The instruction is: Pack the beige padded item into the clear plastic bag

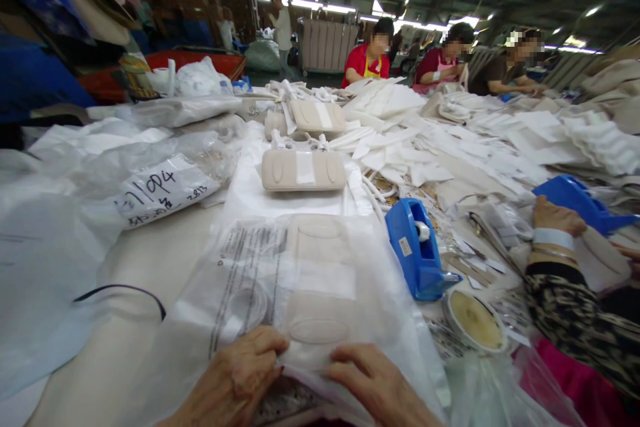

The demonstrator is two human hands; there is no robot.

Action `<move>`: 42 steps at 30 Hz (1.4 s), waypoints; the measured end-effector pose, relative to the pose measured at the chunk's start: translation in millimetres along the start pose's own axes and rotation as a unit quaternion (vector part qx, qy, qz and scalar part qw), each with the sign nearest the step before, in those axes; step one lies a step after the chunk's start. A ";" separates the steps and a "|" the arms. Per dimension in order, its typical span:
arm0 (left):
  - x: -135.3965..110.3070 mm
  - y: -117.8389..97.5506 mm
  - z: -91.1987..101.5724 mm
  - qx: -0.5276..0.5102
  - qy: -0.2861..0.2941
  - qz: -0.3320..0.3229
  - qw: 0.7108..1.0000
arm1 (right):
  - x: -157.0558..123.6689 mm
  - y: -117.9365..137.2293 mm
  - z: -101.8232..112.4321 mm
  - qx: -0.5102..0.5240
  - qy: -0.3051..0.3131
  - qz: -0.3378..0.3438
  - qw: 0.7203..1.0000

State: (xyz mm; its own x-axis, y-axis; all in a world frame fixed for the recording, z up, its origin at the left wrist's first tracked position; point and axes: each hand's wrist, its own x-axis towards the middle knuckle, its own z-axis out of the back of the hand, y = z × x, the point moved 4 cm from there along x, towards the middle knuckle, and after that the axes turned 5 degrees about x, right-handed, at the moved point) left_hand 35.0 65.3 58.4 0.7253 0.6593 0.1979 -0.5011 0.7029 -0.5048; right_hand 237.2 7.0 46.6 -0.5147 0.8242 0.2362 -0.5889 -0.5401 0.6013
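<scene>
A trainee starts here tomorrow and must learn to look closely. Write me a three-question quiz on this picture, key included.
1. True or false: the camera wearer's left hand and right hand both touch the printed clear bag.

2. What colour is the tape dispenser just to the right of that bag?
A) Red
B) Blue
C) Yellow

3. Fill in the missing word: the beige cushion lying just beyond the bag has a ____ strip across its middle.

Key: 1. True. 2. B. 3. White.
</scene>
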 end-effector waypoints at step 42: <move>31.8 30.8 -10.9 0.020 0.147 0.290 0.945 | -56.7 -63.4 17.6 -0.219 0.111 -0.336 0.910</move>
State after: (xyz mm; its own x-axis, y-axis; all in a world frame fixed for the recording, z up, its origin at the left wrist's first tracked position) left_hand 47.8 105.1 40.0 0.4196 0.8386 -0.3474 -0.8682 0.2591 -0.4232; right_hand 314.6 -2.5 8.5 -0.0321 0.9649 -0.2606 -0.9835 0.0160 0.1804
